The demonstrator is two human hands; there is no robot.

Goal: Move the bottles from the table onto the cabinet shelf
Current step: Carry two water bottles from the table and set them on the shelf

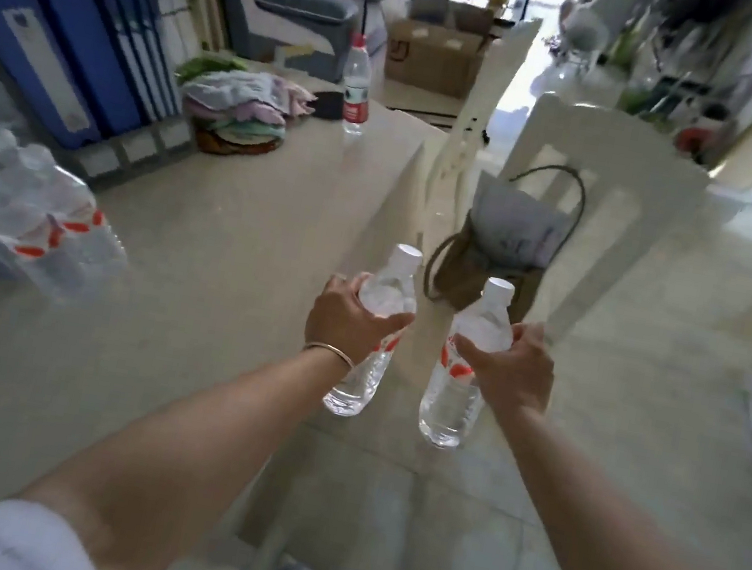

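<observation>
My left hand (pixel 348 320) grips a clear water bottle (pixel 361 377) with a white cap and red label, held in the air past the table's right edge. My right hand (pixel 512 365) grips a second, like bottle (pixel 452 397) beside it, above the floor. A third bottle (pixel 357 85) with a red cap stands upright at the far end of the beige table (pixel 195 284). A shrink-wrapped pack of bottles (pixel 12 214) lies on the table's left side. No cabinet shelf is in view.
A white chair (pixel 614 185) stands right of the table with a brown bag (pixel 487 263) on its seat. Blue binders (pixel 79 51) and a pile of folded cloths (pixel 239 107) sit at the table's back left. Cardboard boxes (pixel 432 55) and a sofa lie beyond.
</observation>
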